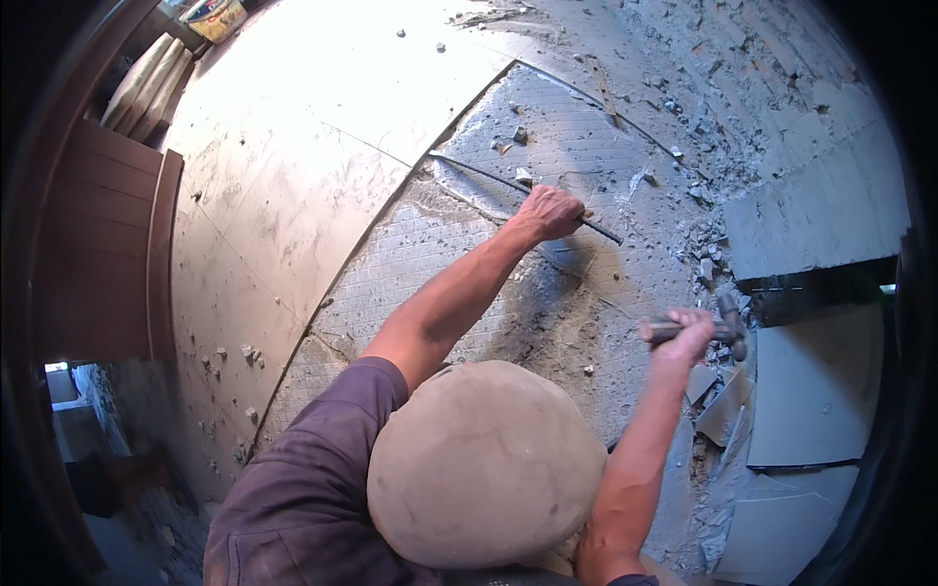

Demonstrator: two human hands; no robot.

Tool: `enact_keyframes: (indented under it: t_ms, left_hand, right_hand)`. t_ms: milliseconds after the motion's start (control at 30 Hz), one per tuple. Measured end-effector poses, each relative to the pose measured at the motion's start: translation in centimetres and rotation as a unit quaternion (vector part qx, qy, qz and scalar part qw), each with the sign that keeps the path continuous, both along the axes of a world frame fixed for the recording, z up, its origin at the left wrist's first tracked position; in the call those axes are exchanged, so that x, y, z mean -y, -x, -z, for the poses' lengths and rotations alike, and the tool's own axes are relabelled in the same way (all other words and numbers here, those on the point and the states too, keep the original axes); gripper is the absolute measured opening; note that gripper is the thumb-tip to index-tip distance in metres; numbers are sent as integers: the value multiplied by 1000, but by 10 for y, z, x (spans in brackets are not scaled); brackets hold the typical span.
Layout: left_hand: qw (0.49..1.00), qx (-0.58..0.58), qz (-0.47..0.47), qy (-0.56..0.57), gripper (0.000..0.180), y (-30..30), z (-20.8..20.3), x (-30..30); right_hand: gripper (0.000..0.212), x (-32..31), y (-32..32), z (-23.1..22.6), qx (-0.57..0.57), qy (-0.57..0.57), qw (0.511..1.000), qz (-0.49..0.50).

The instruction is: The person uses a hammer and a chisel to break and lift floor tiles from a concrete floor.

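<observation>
My left hand is wrapped round a long, thin metal chisel. One end of the chisel meets the edge of the pale floor tiles, and its other end sticks out past my fist to the right. Lower and to the right, my right hand grips a hammer by its handle, apart from the chisel. The hammer's dark head lies to the right of the hand, slightly blurred. Beneath both hands is a grey, grid-marked mortar bed, bordering the tiles.
Rubble and broken tile pieces lie on the right. Large tile slabs are beyond them. A brown wooden panel stands at left. A rounded, dusty beige thing fills the lower middle. Small stones dot the tiles.
</observation>
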State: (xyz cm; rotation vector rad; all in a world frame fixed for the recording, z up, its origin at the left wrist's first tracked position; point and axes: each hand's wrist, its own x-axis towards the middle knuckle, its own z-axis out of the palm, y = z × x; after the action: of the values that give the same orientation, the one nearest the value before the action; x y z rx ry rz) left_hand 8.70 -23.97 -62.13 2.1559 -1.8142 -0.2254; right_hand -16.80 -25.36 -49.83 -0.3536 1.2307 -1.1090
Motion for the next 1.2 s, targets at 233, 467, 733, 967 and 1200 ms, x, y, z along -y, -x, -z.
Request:
enact_keyframes:
  t_ms: [233, 467, 733, 967, 1200]
  left_hand:
    - [1000, 13, 9, 19, 41, -2, 12, -1]
    - [999, -7, -2, 36, 36, -2, 11, -2]
    - [1000, -4, 0, 28, 21, 1, 18, 2]
    - [1000, -11, -3, 15, 28, 3, 18, 1]
    - [999, 3, -10, 33, 12, 3, 15, -1]
  right_hand:
    - [22, -35, -23, 46, 159, -116, 950, -242]
    - [24, 10, 12, 28, 56, -30, 993, -101]
    - [22, -30, -33, 32, -41, -46, 995, -75]
    - [25, -24, -5, 48, 175, -129, 960, -174]
    - [18, 34, 44, 22, 63, -34, 997, -21]
